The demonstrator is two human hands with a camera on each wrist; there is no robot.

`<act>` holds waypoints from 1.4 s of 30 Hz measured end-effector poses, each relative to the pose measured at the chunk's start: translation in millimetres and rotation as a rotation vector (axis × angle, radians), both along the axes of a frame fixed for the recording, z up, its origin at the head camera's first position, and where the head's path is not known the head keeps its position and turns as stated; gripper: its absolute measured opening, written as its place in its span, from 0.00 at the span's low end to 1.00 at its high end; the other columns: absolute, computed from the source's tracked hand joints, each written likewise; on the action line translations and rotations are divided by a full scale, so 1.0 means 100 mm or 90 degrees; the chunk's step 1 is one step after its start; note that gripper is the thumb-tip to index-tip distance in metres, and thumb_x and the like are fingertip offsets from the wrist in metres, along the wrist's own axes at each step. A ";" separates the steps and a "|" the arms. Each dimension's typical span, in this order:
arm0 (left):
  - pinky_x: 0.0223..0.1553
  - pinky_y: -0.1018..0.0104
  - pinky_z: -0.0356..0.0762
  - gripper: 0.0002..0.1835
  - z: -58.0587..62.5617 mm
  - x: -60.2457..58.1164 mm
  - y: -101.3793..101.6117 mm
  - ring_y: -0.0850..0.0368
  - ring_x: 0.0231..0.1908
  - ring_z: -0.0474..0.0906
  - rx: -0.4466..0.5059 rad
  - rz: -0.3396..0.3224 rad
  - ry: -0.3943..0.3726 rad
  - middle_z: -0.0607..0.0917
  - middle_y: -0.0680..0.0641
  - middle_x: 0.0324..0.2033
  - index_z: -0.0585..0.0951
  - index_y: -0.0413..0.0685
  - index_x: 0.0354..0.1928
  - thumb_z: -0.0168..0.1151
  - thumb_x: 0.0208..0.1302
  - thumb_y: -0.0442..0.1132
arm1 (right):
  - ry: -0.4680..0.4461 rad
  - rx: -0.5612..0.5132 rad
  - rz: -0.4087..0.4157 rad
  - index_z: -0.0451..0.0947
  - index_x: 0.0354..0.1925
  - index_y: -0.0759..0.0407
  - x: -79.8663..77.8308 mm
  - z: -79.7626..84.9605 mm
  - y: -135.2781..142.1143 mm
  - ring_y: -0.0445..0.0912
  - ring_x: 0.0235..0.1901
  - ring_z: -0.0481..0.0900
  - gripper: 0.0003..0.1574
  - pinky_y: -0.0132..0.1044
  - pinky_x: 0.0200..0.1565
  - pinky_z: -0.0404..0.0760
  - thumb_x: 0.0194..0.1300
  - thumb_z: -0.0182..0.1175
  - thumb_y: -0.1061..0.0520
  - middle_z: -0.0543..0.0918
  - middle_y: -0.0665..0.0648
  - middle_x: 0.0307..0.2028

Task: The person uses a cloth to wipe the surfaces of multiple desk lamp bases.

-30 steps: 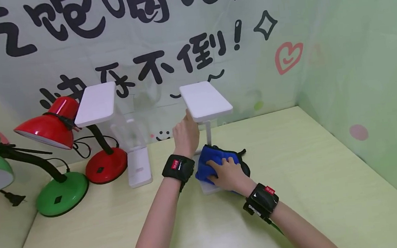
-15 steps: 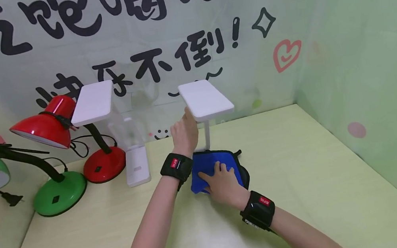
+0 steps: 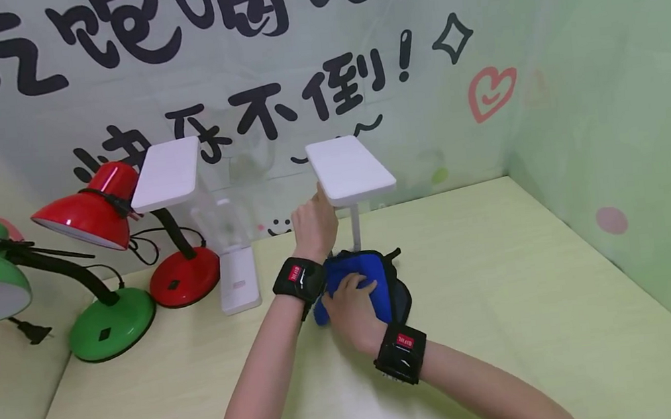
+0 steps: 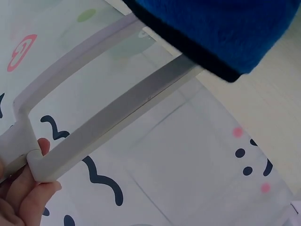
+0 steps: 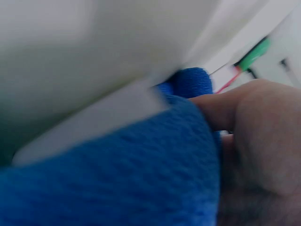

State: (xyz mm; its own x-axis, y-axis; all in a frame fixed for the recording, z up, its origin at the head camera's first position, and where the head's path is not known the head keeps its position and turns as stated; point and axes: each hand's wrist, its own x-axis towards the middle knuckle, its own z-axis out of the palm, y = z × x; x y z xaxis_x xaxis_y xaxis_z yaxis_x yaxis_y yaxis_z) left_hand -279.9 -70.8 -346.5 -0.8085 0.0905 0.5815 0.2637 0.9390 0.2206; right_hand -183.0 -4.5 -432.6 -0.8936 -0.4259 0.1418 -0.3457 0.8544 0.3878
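A white desk lamp (image 3: 348,168) stands mid-table with its flat head level. My left hand (image 3: 316,228) grips it behind the head; in the left wrist view the fingers (image 4: 40,200) curl round the joint atop its two-bar arm (image 4: 117,103). Over the lamp's foot lies a blue plush cloth (image 3: 380,299) with black edging. My right hand (image 3: 354,315) holds this cloth against the base, fingers bent and thumb to the left. A white base edge (image 5: 94,125) shows beside the cloth in the right wrist view. Most of the base is hidden.
Left of my hands stand a second white lamp (image 3: 239,283), a red lamp (image 3: 184,278) and a green lamp (image 3: 110,329), with loose cords and a plug (image 3: 33,331). A printed wall sheet (image 3: 259,41) hangs behind the pale table (image 3: 505,328).
My right hand has moved left and slightly down with the blue cloth over the lamp's base, its wrist turning. My left hand keeps its grip on the lamp.
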 end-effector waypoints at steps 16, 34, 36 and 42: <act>0.16 0.70 0.49 0.09 -0.03 0.00 0.01 0.55 0.13 0.63 -0.004 -0.006 0.024 0.78 0.44 0.17 0.70 0.36 0.48 0.50 0.68 0.31 | -0.029 0.031 -0.025 0.81 0.53 0.54 -0.22 0.07 -0.08 0.60 0.47 0.80 0.25 0.51 0.38 0.85 0.67 0.52 0.42 0.82 0.69 0.49; 0.16 0.70 0.51 0.11 -0.02 -0.02 0.00 0.53 0.13 0.68 -0.008 -0.022 0.022 0.78 0.45 0.17 0.70 0.36 0.50 0.50 0.68 0.30 | -0.004 -0.055 0.169 0.75 0.58 0.38 0.10 -0.02 0.40 0.61 0.49 0.78 0.27 0.49 0.40 0.83 0.61 0.61 0.42 0.80 0.69 0.51; 0.16 0.70 0.51 0.10 -0.02 -0.02 -0.01 0.54 0.13 0.67 -0.005 -0.023 0.022 0.78 0.45 0.17 0.70 0.36 0.50 0.50 0.68 0.29 | 0.009 -0.068 0.193 0.76 0.58 0.38 0.12 -0.03 0.47 0.61 0.48 0.79 0.27 0.47 0.39 0.83 0.60 0.62 0.42 0.80 0.69 0.51; 0.16 0.70 0.51 0.10 0.00 -0.01 -0.02 0.56 0.12 0.62 -0.004 -0.023 0.018 0.76 0.46 0.15 0.70 0.36 0.50 0.49 0.69 0.29 | -0.021 -0.131 0.216 0.74 0.60 0.40 0.12 -0.05 0.71 0.63 0.48 0.79 0.28 0.45 0.34 0.84 0.60 0.62 0.46 0.79 0.71 0.51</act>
State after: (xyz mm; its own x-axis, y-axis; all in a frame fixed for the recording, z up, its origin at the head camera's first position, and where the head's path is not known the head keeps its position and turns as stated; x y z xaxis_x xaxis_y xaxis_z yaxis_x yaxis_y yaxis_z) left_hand -281.2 -73.0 -347.0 -0.7882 0.1236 0.6029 0.3039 0.9300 0.2066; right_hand -170.9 66.0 -437.6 -0.7120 -0.6635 0.2296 -0.6313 0.7481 0.2042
